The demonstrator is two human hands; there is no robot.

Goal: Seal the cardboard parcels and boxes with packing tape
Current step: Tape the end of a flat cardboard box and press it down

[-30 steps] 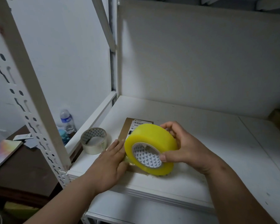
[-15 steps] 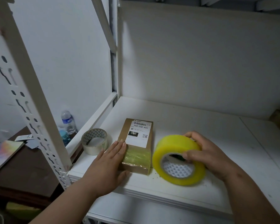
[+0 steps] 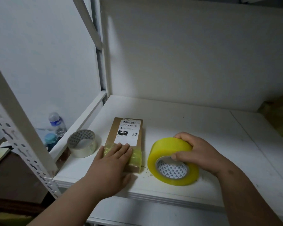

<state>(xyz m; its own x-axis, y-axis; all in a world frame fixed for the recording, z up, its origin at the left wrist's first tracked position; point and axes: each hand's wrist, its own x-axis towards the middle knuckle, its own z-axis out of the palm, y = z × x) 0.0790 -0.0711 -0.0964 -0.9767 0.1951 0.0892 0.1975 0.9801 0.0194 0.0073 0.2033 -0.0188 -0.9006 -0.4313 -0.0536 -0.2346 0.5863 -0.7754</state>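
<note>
Head view, looking down onto a white shelf (image 3: pixel 178 121) set in a white metal rack. A small brown cardboard parcel (image 3: pixel 112 136) lies flat near the shelf's front left, its white shipping label (image 3: pixel 128 132) facing up with a barcode at the top. Across the parcel's near end sits a band of yellowish packing tape (image 3: pixel 136 156), and it looks a little wrinkled.

The left hand (image 3: pixel 113 162) lies flat on that near end, fingers straight and together, fingertips reaching the lower edge of the label, thumb down by the parcel's front corner. It presses and grips nothing.

Just to the right of the parcel, not touching it, stands the big yellow tape roll (image 3: pixel 170 159), tilted on the shelf with its patterned core facing the camera. The right hand (image 3: pixel 198 154) holds it, fingers curled over the top and far side, thumb hooked at the rim of the core. Small scraps speckle the shelf between roll and parcel.

Left of the parcel, near the shelf's left edge, a second, nearly spent tape roll (image 3: pixel 82 143) lies on its side. Beyond the rack's slotted upright (image 3: pixel 21 128), lower down, a clear water bottle (image 3: pixel 56 123) with a blue label stands beside a teal-capped container (image 3: pixel 50 140) by a dark desk (image 3: pixel 15 176). At the far right edge of the shelf, something tan sits in shadow; I cannot tell what it is.
</note>
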